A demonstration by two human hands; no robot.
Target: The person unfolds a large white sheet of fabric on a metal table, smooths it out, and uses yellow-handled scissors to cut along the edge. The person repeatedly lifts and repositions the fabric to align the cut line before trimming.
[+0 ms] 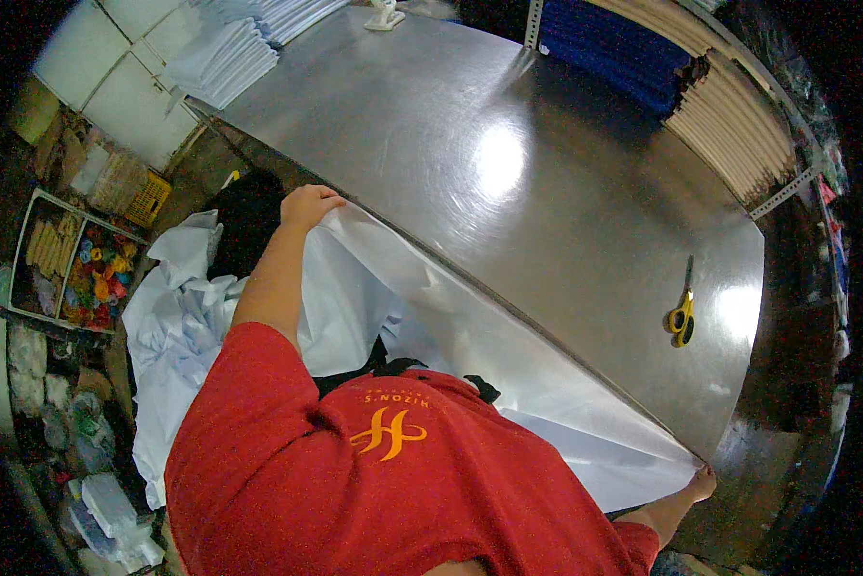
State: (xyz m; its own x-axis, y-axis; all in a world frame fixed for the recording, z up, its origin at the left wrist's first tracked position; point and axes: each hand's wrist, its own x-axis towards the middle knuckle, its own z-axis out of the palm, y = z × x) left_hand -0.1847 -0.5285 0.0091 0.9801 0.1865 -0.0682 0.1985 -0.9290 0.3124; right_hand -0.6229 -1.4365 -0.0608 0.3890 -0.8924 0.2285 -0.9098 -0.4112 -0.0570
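Observation:
A white cloth [350, 278] is stretched along the near edge of a metal table [393, 134]. My left hand [310, 205] pinches its upper edge near the left part of the table's edge. Far to the right, my right hand [703, 483] grips the other end of that edge by the table's near right corner. The cloth hangs down between my body and the table, and part of it is hidden behind my red shirt. To my left lies a crumpled mass of white cloth [177, 322]. Scissors with yellow handles [680, 323] lie on the table's right side.
A stack of folded white cloth [225, 62] sits at the table's far left corner. Blue folded fabric [609, 53] and beige folded fabric [734, 120] fill a rack along the far right. Left on the floor stands a divided bin [64, 259] with colourful bundles.

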